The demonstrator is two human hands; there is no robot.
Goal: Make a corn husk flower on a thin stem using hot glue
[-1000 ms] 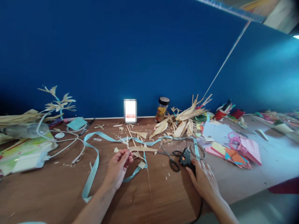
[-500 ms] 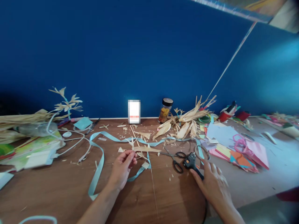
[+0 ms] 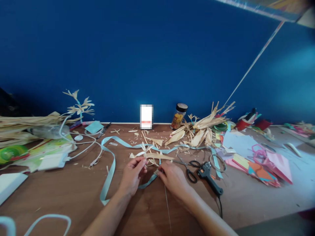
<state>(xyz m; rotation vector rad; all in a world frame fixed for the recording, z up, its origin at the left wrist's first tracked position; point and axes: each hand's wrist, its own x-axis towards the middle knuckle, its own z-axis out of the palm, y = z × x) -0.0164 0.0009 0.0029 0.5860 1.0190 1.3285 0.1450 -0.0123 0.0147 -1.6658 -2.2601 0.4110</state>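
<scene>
My left hand is closed in a pinch on a small pale corn husk flower, its thin petals sticking up above the fingertips. To its right, my right hand lies low over the table with fingers drawn together at the end of a light blue ribbon; the fingers partly cover that end. A long husk strip lies just beyond both hands. Black-handled scissors and a black glue gun rest to the right of my right hand.
A longer blue ribbon curves across the wooden table. Behind stand a lidded jar and a pixelated white rectangle. Dried husks, coloured papers and a tape roll lie right; cables and a plastic bottle lie left.
My right hand has left the glue gun's side and moved left to the ribbon end, its fingers now drawn together. My left hand keeps its pinch on the husk flower. The view has shifted slightly.
</scene>
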